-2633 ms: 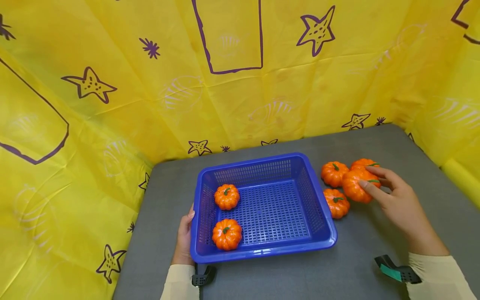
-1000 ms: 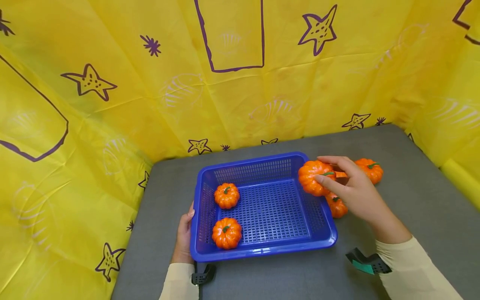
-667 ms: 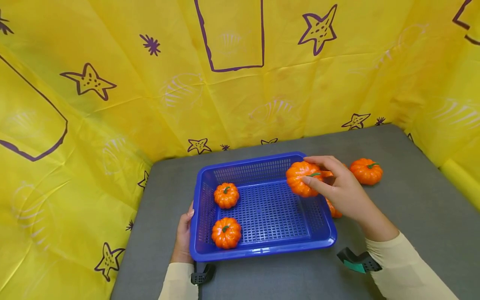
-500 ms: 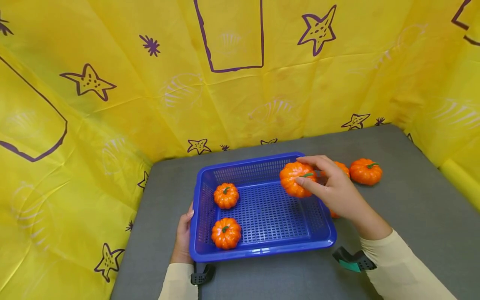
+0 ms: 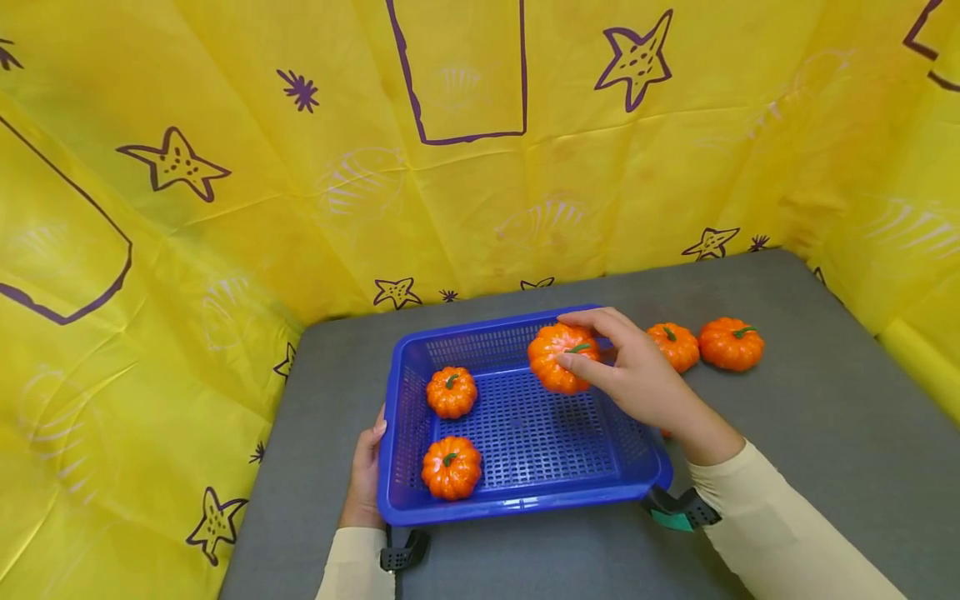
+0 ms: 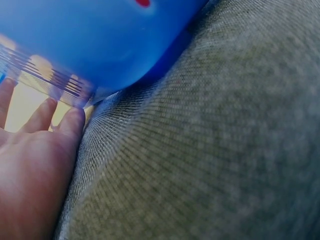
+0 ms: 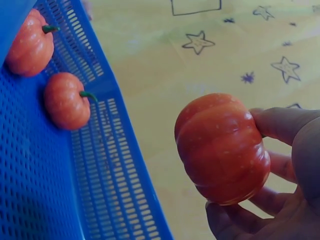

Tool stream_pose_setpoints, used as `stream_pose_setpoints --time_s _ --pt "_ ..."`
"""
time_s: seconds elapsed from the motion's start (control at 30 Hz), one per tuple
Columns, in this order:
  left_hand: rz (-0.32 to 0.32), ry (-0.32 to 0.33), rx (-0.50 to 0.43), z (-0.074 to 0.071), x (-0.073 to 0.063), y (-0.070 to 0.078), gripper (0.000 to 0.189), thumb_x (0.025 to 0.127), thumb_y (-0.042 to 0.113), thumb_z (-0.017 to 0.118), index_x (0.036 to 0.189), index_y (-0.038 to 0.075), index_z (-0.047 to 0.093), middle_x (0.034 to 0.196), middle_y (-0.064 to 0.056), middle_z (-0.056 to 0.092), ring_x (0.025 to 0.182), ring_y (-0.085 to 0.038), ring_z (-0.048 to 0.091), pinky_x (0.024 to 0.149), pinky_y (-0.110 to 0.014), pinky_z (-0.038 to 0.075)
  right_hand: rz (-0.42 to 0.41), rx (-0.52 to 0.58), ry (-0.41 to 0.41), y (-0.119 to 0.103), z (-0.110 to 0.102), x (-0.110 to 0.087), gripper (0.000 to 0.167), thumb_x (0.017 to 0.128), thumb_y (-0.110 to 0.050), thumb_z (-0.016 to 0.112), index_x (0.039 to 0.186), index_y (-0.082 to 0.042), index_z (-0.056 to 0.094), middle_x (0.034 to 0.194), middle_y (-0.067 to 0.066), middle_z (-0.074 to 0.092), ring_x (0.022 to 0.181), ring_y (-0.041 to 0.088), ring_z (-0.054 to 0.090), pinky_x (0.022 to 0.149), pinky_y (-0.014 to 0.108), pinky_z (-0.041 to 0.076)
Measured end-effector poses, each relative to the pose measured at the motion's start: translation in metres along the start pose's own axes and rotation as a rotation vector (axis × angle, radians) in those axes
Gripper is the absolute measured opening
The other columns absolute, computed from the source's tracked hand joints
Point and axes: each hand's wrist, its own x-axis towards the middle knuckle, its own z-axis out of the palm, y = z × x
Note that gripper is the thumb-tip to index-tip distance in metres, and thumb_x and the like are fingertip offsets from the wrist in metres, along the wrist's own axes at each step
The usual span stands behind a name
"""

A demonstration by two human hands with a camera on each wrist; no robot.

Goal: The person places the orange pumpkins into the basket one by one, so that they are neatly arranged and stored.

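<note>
My right hand (image 5: pixel 637 375) pinches a small orange toy pumpkin (image 5: pixel 553 367) with a green stem, thumb on the near side and fingers on the far side. It is held over the right half of a blue plastic basket (image 5: pixel 525 503); the right wrist view shows the pumpkin (image 7: pixel 220 150) between thumb and fingertips. Inside the basket, along its left side, sit two more pumpkins, one behind (image 5: pixel 452 392) and one in front (image 5: pixel 451 469). My left hand (image 5: pixel 365 475) is at the basket's left side. In the left wrist view its extended fingers (image 6: pixel 40 117) touch the slotted wall.
Right of the basket two pumpkins, one nearer the basket (image 5: pixel 672 345) and one farther right (image 5: pixel 732 344), rest on the grey table (image 5: pixel 817 400). A third beside the basket is almost hidden behind the right hand. A yellow patterned cloth (image 5: pixel 465 208) encloses the table's back and sides.
My right hand has carried its pumpkin left from the group on the table to over the basket. The left hand has stayed at the basket's side.
</note>
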Motion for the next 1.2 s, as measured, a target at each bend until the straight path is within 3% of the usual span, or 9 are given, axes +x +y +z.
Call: stream_pose_setpoints --time_s 0.17,0.33,0.63,0.8,0.97,1.2 --pt "-0.014 0.021 0.006 0.001 -0.001 0.001 0.065 0.112 0.038 0.033 0.174 0.028 0.021 0.175 -0.013 0.028 0.148 -0.032 0.042 0.119 -0.045 0.041 0.004 0.011 -0.023 -0.002 0.01 0.008 0.044 0.1 -0.017 0.081 0.141 -0.006 0.07 0.132 0.007 0.065 0.117 0.023 0.059 0.094 0.039 0.054" --pt "-0.006 -0.019 0.001 -0.001 -0.001 0.001 0.065 0.112 0.038 0.033 0.175 0.025 0.019 0.174 -0.016 0.029 0.145 -0.03 0.046 0.118 -0.043 0.042 0.002 -0.012 -0.055 -0.006 0.017 0.014 0.046 0.1 -0.02 0.082 0.142 -0.008 0.069 0.135 0.005 0.064 0.119 0.023 0.057 0.093 0.047 0.054" --pt "0.016 -0.038 0.01 -0.005 -0.001 0.001 0.062 0.113 0.036 0.031 0.174 0.026 0.027 0.172 -0.011 0.036 0.143 -0.029 0.048 0.117 -0.043 0.043 -0.003 -0.033 -0.101 -0.007 0.031 0.027 0.047 0.102 -0.024 0.079 0.145 -0.008 0.067 0.138 0.009 0.061 0.117 0.026 0.06 0.094 0.047 0.054" --pt "0.007 -0.044 0.025 -0.004 0.001 0.0 0.063 0.112 0.036 0.028 0.174 0.026 0.022 0.171 -0.011 0.038 0.143 -0.029 0.049 0.117 -0.043 0.044 0.012 -0.02 -0.108 -0.004 0.038 0.032 0.048 0.102 -0.025 0.079 0.145 -0.009 0.067 0.139 0.01 0.061 0.116 0.028 0.061 0.094 0.047 0.055" --pt "0.01 -0.09 0.01 -0.005 0.003 -0.001 0.065 0.112 0.036 0.028 0.176 0.026 0.017 0.172 -0.013 0.034 0.144 -0.029 0.047 0.118 -0.044 0.041 0.025 -0.021 -0.097 -0.001 0.042 0.036 0.048 0.102 -0.025 0.079 0.145 -0.009 0.067 0.138 0.011 0.061 0.116 0.029 0.061 0.092 0.047 0.055" --pt "0.015 -0.098 -0.004 -0.006 0.004 -0.001 0.064 0.112 0.036 0.03 0.175 0.026 0.019 0.172 -0.012 0.035 0.146 -0.029 0.046 0.119 -0.044 0.04 0.03 -0.02 -0.116 -0.001 0.05 0.044 0.048 0.103 -0.027 0.078 0.145 -0.008 0.067 0.14 0.011 0.061 0.12 0.03 0.06 0.096 0.049 0.053"
